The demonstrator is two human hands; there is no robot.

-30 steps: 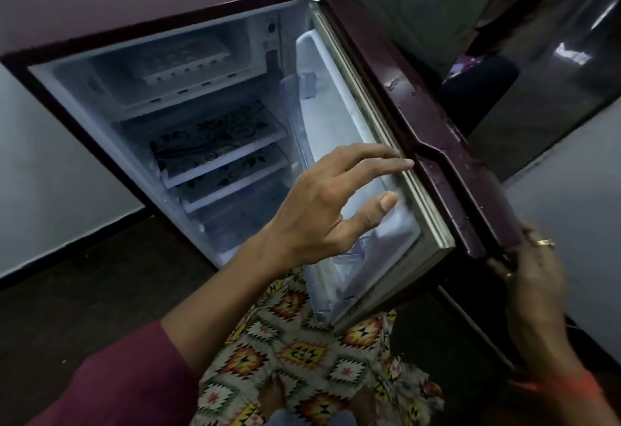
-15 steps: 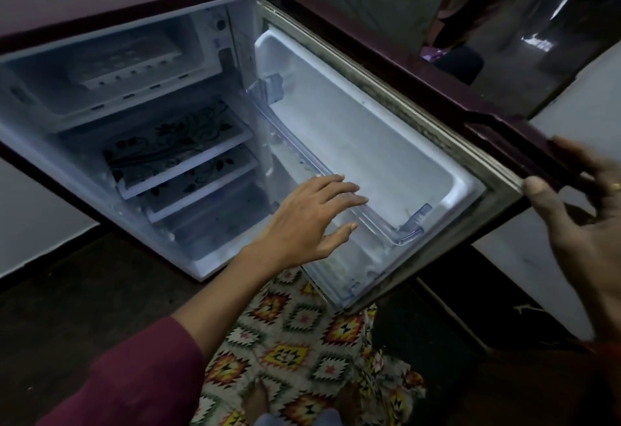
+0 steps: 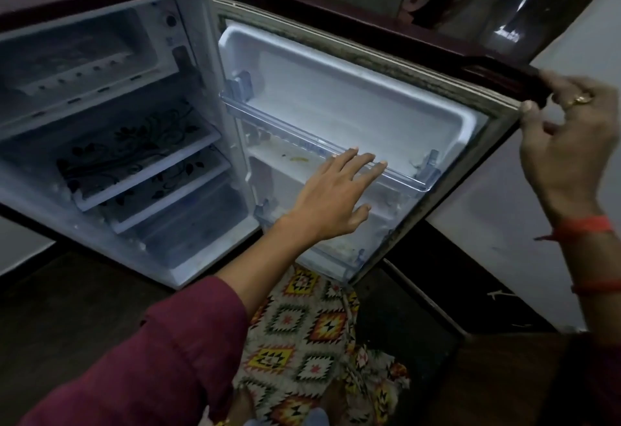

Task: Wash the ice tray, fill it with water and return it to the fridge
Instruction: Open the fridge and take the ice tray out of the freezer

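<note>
Right hand (image 3: 568, 143) grips maroon fridge door (image 3: 353, 89) by its edge, propping it open; left hand (image 3: 336, 197), flat and empty, hovers over clear plastic door rail (image 3: 285, 133), white ice tray (image 3: 70, 69) unreached in freezer.

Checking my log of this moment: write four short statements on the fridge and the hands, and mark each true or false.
1. The fridge door stands open. True.
2. The left hand holds the ice tray. False: it is open and empty, by the door shelf rail; the ice tray lies in the freezer compartment.
3. The right hand holds the door's edge. True.
4. Bottles stand behind the door shelf rail. False: no bottles show there.
</note>
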